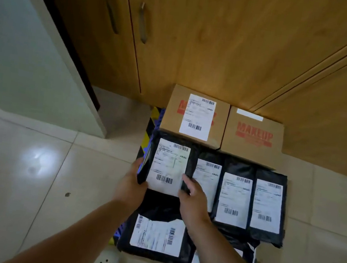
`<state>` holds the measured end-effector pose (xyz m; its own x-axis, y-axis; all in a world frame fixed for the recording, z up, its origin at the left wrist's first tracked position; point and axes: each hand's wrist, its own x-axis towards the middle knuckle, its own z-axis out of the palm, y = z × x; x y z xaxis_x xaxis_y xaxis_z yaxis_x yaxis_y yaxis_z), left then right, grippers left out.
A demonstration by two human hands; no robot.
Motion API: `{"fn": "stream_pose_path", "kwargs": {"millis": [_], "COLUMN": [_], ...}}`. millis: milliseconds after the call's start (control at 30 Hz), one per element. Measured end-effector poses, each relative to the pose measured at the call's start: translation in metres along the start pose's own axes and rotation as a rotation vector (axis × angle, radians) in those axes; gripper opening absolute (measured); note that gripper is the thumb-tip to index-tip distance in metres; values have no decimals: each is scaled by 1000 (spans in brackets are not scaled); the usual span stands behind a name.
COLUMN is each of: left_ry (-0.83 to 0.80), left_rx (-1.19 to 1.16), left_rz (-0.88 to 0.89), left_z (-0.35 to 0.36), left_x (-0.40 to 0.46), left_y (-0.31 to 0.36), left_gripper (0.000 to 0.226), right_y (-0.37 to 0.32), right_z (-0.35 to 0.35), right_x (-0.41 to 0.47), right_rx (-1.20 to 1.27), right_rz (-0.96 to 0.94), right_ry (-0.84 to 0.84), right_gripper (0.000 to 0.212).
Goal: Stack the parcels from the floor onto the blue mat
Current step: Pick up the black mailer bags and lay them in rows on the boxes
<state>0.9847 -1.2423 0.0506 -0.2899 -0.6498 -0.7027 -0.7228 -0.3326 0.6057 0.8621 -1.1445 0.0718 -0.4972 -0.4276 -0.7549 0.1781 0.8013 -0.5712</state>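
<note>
Both hands hold one black parcel [168, 166] at frame centre: left hand [132, 184] gripping its left edge, right hand [192, 195] curled on its lower right corner. Around it parcels and two boxes [223, 125] nearly hide the blue mat [157, 117]. Stacking looks nearly done.

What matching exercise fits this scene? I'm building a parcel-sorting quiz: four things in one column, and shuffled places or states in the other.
1. held black parcel
2. MAKEUP box
3. labelled box
4. blue mat

A. gripped by left hand and right hand
B. no large label over its print
C. mostly covered by parcels
D. large white label on top

Pairs: 1-A, 2-B, 3-D, 4-C
</note>
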Motion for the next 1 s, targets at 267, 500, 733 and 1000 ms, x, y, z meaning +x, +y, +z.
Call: {"fn": "stream_pose_path", "kwargs": {"millis": [267, 500, 733, 1000], "left_ry": [37, 79, 55, 4], "left_rx": [47, 113, 181, 194], "left_rz": [62, 102, 149, 61], "left_z": [23, 27, 27, 12], "left_x": [31, 35, 44, 45], "left_y": [-20, -27, -30, -25], "left_gripper": [59, 55, 48, 46], "right_y": [29, 23, 15, 0], "right_z": [19, 32, 24, 21], "right_x": [35, 51, 71, 67], "right_rx": [-442, -865, -1119, -1170], "right_rz": [-228, -568, -482, -371], "right_ry": [66, 281, 55, -42], "right_gripper": [55, 81, 90, 91]}}
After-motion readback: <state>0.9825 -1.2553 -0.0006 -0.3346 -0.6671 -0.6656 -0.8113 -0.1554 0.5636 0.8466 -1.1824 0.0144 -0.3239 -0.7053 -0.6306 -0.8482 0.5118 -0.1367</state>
